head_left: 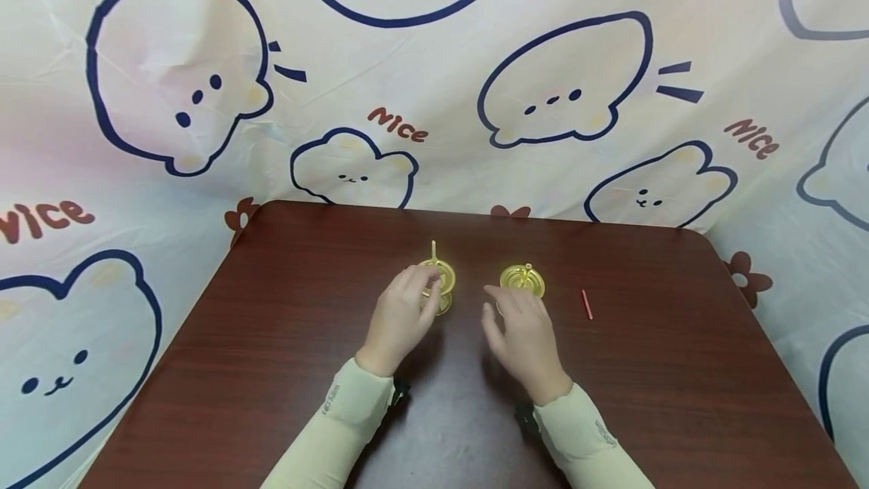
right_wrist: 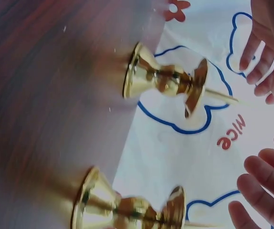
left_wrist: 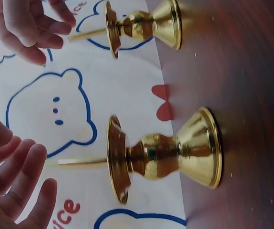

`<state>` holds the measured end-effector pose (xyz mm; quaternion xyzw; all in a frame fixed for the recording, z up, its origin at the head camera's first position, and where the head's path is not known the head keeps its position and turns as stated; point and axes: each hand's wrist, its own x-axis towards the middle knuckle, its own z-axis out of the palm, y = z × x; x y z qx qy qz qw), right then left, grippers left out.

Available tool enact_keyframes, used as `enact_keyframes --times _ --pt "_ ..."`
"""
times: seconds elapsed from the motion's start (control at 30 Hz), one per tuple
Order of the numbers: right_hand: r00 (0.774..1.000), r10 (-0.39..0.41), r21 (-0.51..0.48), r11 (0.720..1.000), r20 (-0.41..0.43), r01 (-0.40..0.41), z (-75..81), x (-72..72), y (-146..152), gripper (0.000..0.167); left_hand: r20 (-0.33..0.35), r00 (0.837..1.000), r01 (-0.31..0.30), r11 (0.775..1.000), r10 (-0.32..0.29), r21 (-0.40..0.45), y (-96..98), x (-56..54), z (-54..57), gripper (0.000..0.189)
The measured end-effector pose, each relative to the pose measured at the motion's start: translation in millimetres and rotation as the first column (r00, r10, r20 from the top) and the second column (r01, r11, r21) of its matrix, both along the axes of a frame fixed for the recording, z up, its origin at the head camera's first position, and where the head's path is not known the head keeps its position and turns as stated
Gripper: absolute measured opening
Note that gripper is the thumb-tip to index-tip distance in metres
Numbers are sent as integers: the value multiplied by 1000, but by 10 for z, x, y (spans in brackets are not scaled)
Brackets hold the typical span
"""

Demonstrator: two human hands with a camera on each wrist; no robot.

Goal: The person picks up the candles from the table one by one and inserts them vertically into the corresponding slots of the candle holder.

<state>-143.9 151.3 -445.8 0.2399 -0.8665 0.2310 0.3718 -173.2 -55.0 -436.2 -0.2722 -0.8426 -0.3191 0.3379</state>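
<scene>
Two shiny gold-coloured candlesticks are standing upright on a dark reddish-brown counter (head_left: 271, 345), side by side and well apart, each one rising from a flared foot through a rounded stem to a shallow dish with a thin prong. The left hand (head_left: 400, 315) is hovering at the left candlestick (left_wrist: 159, 155), partly covering it in the head view; its fingers (left_wrist: 31, 164) are curving loosely, with gaps between some of them, and are holding nothing, while their tips are lying just beyond the end of the left prong (left_wrist: 82, 162). The right hand (head_left: 526, 334) is hovering near the right candlestick (head_left: 521, 276), hiding its near side from above; its fingers (right_wrist: 258, 188) are spreading slightly, relaxed and holding nothing, with the thumb standing apart. A thin pinkish-red stick (head_left: 587, 305) is lying on the counter, to the right of the right candlestick and well clear of both hands. Pale sleeves (head_left: 333, 421) are covering both forearms, with lettering showing near the cuffs. Behind the counter, a light cloth backdrop (head_left: 455, 81) is displaying blue-outlined bear faces, brown flowers and the word "Nice".
</scene>
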Motion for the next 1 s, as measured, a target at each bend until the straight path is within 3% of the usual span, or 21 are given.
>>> enact_keyframes --times 0.3,0.6,0.77,1.0 --pt "998 -52 -94 994 -18 50 21 60 251 17 48 998 55 994 -51 -94 199 82 40 17" --pt "991 -119 -177 976 55 127 38 76 517 18 107 991 107 970 -85 -220 456 138 46 28" --pt "986 -152 -203 966 63 162 46 37 629 18 153 986 115 932 -66 -344 565 162 11 37" --pt "971 -183 -199 957 152 211 22 -27 793 19 291 957 147 858 3 -492 639 167 -13 50"
